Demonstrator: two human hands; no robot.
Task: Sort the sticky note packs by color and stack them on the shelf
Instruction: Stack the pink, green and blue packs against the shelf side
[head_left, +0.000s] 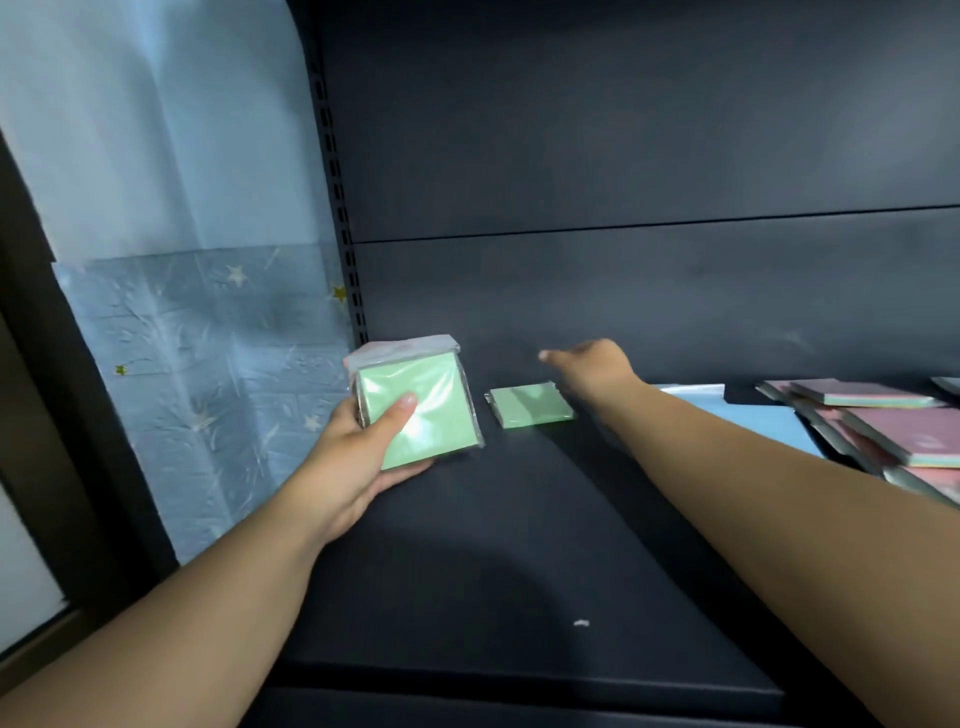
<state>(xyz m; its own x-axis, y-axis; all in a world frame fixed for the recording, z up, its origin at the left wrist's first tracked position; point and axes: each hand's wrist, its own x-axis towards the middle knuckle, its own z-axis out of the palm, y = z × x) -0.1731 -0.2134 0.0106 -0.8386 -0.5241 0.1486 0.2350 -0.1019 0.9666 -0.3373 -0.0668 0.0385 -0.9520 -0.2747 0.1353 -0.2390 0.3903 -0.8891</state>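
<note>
Right now the left hand (358, 447) holds a green pack (421, 410) in clear wrap, thumb across its face and fingers under it, tilted just above the dark shelf (519, 545) near its left upright. The right hand (587, 371) is stretched out just beyond a second green pack (532, 405), which lies flat on the shelf. It grips nothing I can see, but how its fingers lie is too blurred to tell. Further right sits a blue pack (748, 415), partly behind the forearm, and a loose heap of pink packs (904, 431) overlapping at angles.

As I judge it, the greens are being gathered at the left end. The slippery wrap is the main risk: the held pack rests on a light thumb grip and could slide out if tipped further. Set down crooked on the lying pack, it may skid off the glossy film. The right forearm also passes close over the blue pack and could nudge it towards the pink heap.
</note>
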